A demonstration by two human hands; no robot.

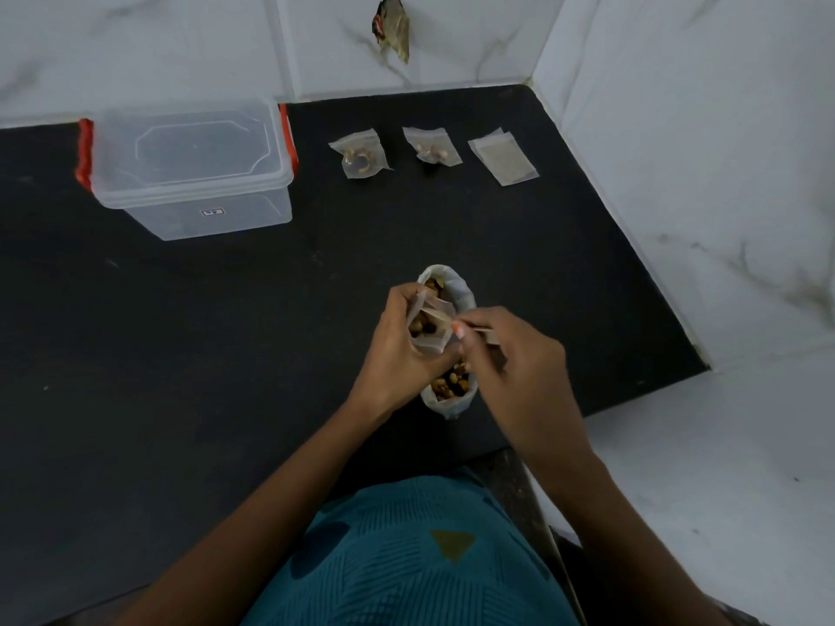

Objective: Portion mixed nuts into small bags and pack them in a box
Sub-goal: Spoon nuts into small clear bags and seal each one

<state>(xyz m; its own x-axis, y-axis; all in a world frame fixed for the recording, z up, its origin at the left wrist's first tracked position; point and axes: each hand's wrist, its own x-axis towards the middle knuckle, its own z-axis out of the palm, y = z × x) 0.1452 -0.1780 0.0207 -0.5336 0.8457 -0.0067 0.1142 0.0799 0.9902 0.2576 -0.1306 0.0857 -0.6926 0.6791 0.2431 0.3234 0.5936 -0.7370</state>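
A large open bag of mixed nuts stands on the black counter, its rim rolled down. Above it my left hand holds a small clear bag with some nuts inside, mouth open. My right hand pinches a thin wooden scoop whose tip is at the small bag's mouth. Two filled small bags lie at the back of the counter. Next to them lies a stack of empty small bags. A clear plastic box with red latches stands at the back left, lid on.
White marble-tiled walls close off the counter at the back and the right. A white ledge lies beyond the counter's right front edge. My teal garment fills the bottom of the view.
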